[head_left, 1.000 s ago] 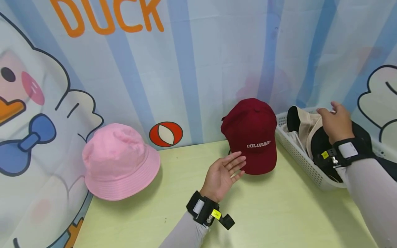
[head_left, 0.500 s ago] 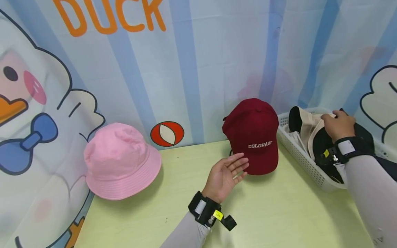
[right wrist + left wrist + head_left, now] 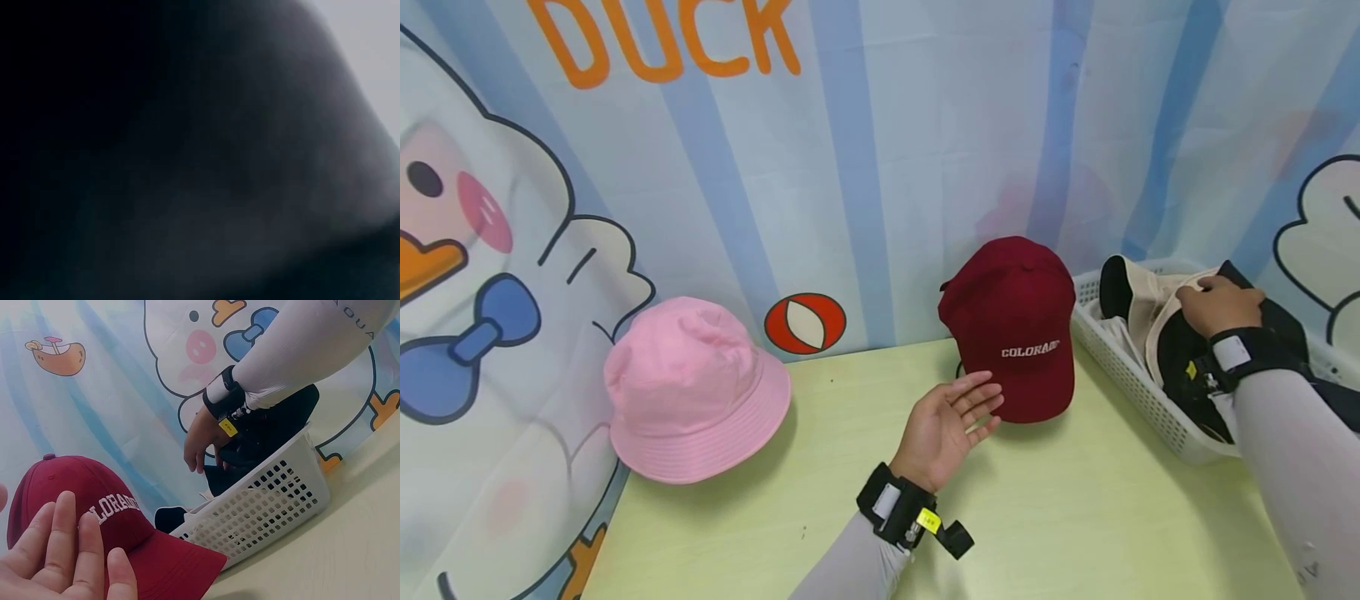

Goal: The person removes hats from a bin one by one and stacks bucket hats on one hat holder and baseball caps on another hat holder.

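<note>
My left hand (image 3: 942, 435), palm up with the fingers extended, is held by the brim of a dark red baseball cap (image 3: 1026, 333) lettered "COLORADO". In the left wrist view its fingers (image 3: 59, 544) overlap the cap's front; whether they touch it I cannot tell. My right hand (image 3: 1219, 307) reaches down into a white perforated basket (image 3: 1150, 412), among a black hat (image 3: 1180, 358) and a beige one (image 3: 1138, 300). Its fingertips are partly hidden, so a grip is not clear. Dark, blurred fabric fills most of the right wrist view.
A pink bucket hat (image 3: 692, 392) sits at the left of the pale yellow table (image 3: 850, 517). Behind stands a blue striped backdrop (image 3: 910, 167) with duck drawings. White cloth (image 3: 1120, 333) lies inside the basket.
My right hand has lowered into the basket, its fingers dipping down among the hats, and a black edge now shows behind it. My left hand and the red cap have stayed nearly still.
</note>
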Motion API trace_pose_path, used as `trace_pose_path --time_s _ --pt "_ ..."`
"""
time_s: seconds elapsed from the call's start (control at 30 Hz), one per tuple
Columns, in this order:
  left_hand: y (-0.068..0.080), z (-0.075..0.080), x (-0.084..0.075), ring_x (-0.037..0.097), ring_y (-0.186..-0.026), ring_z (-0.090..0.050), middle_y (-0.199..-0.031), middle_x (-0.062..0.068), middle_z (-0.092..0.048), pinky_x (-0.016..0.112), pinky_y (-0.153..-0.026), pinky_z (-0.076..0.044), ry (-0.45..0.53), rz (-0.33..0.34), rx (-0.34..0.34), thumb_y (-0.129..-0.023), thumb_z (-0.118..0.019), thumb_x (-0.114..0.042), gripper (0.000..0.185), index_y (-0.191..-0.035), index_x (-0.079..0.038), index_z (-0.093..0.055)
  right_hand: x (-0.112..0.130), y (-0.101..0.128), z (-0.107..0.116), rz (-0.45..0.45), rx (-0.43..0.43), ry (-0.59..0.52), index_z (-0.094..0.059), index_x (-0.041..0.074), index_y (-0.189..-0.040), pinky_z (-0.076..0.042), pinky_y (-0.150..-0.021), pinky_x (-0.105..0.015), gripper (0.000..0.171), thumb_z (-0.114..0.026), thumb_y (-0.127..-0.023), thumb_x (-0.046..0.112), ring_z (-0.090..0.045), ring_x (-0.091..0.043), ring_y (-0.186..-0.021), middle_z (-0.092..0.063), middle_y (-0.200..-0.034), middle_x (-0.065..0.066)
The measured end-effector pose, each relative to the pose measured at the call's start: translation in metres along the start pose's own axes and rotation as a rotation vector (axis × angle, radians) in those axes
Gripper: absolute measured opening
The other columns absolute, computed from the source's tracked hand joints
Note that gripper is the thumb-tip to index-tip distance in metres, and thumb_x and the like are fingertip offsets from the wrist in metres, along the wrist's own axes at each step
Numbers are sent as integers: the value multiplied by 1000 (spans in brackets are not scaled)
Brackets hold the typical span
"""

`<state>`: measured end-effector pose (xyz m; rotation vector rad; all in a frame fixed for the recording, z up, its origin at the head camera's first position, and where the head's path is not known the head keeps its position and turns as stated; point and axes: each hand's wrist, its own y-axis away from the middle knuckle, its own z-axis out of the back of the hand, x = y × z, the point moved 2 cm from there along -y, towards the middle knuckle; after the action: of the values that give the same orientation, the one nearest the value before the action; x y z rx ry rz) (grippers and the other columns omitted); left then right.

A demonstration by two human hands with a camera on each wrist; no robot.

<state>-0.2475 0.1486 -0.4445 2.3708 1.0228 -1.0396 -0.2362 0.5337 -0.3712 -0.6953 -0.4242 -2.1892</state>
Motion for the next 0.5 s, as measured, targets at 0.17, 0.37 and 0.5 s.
trace_pose_path --time_s 0.17,0.37,0.5 --pt "0 0 1 16 -114 -64 -113 -2 -72 33 -98 -50 4 1 1 -102 -44 -25 45 -139 -3 -56 -1 1 0 37 -35 73 -24 -10 -153 -37 -91 -74 68 -25 -103 36 -36 -67 -116 -20 -139 -54" --pt "0 -1 1 16 -114 -64 -112 -2 -71 33 -98 -51 3 2 1 -102 -42 -25 45 -139 -2 -55 -1 3 6 71 -66 191 -34 -17 -137 -41 -85 -71 54 -28 -100 23 -41 -64 -108 -32 -128 -53" --pt "0 -1 1 16 -113 -64 -112 -2 -71 33 -98 -51 0 3 1 -103 -42 -25 45 -139 -2 -55 -2 4 10 99 -64 288 -32 -19 -143 -43 -85 -72 57 -32 -99 18 -43 -66 -109 -37 -124 -53"
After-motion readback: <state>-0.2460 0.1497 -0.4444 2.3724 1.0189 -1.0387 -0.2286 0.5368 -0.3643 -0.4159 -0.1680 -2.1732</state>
